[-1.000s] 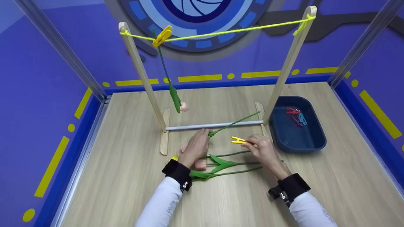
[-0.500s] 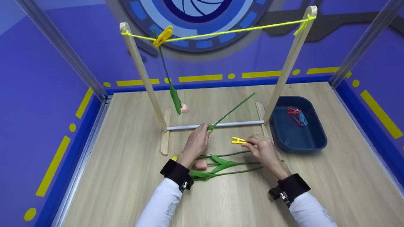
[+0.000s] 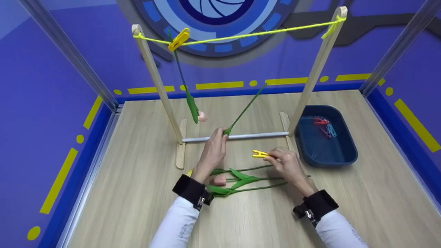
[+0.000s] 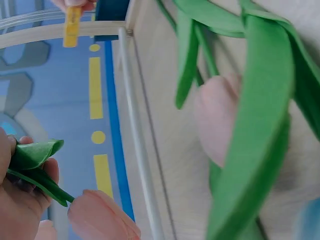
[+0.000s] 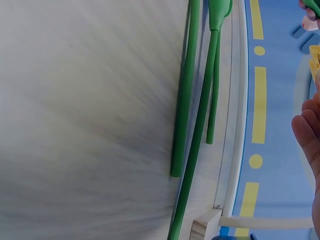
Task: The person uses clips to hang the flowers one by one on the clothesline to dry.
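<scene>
My left hand (image 3: 214,148) grips a tulip by its leaves and stem. Its green stem (image 3: 246,108) slants up to the right, and its pink bloom (image 4: 102,217) hangs below the fingers in the left wrist view. To the right, my right hand (image 3: 287,165) pinches a yellow clothespin (image 3: 260,154), its free end facing left. Several more tulips (image 3: 241,181) lie on the table beneath and between my hands, stems pointing right. One pink tulip (image 3: 192,106) hangs bloom-down from the yellow string (image 3: 241,36), held by another yellow clothespin (image 3: 178,39).
Wooden posts (image 3: 318,65) carry the string, joined low down by a pale bar (image 3: 255,135). A dark blue bin (image 3: 330,151) right of the frame holds red and blue clothespins (image 3: 331,130). Patterned blue walls (image 3: 62,113) enclose the table on its back and sides.
My left hand has lifted the tulip up and away from the others, and its stem has swung from nearly level to steep. My right hand has stayed in place with the clothespin.
</scene>
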Available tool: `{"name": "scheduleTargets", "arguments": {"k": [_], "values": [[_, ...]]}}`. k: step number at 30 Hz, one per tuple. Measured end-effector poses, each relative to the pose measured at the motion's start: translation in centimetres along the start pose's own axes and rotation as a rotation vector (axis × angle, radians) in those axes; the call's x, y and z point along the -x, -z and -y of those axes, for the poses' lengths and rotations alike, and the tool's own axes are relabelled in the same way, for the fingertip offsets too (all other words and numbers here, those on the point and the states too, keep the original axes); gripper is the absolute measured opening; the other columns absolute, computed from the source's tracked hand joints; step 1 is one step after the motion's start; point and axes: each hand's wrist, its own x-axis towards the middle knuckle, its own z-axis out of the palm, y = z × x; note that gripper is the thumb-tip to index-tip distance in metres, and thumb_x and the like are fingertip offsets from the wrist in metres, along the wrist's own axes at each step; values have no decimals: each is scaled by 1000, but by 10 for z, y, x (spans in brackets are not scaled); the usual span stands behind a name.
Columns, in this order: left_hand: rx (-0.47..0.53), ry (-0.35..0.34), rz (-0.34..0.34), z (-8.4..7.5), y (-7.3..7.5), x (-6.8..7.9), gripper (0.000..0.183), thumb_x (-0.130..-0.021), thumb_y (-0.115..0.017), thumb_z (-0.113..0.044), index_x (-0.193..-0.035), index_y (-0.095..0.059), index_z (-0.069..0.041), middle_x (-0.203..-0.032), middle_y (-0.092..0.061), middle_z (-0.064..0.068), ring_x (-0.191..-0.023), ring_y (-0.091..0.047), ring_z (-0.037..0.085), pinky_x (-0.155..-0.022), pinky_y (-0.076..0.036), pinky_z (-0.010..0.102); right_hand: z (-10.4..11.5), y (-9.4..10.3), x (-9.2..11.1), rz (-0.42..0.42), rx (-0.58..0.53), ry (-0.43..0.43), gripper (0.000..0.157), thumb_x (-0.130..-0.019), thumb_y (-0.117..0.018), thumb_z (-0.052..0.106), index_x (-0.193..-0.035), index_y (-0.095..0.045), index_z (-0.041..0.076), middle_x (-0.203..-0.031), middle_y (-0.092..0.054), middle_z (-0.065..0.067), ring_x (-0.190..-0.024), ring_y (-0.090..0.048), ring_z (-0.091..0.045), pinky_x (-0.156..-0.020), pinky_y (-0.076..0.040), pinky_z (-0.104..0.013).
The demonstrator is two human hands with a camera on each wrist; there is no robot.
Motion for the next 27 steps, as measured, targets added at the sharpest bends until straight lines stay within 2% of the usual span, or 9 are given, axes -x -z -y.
{"name": "scheduleTargets", "arguments": {"k": [7,16,27], "values": [[51,16,-58,-3,11,-3,25,-106,-43,-10,-124,-53,3,-100,-64,15,-81,-58,22,-73,-50,39,1,-1,-2,7,-19,-6,15,-73,-86,10,-83,-75,6,-75,-69,-1,-67,-63,-11,-61,-48,-20],[119,30,-111,-8,27,-6,27,-107,-40,-9,-128,-52,3,-98,-63,14,-77,-55,18,-66,-45,26,2,-2,-2,10,-13,6,15,-73,-86,9,-83,-76,5,-74,-69,-2,-66,-62,-11,-59,-48,-20],[176,78,-175,-16,44,-17,28,-107,-39,-8,-129,-51,3,-95,-65,15,-82,-61,20,-70,-47,28,4,-7,-3,19,-44,5,14,-72,-86,8,-83,-76,5,-74,-70,-2,-67,-64,-12,-60,-49,-21]]}}
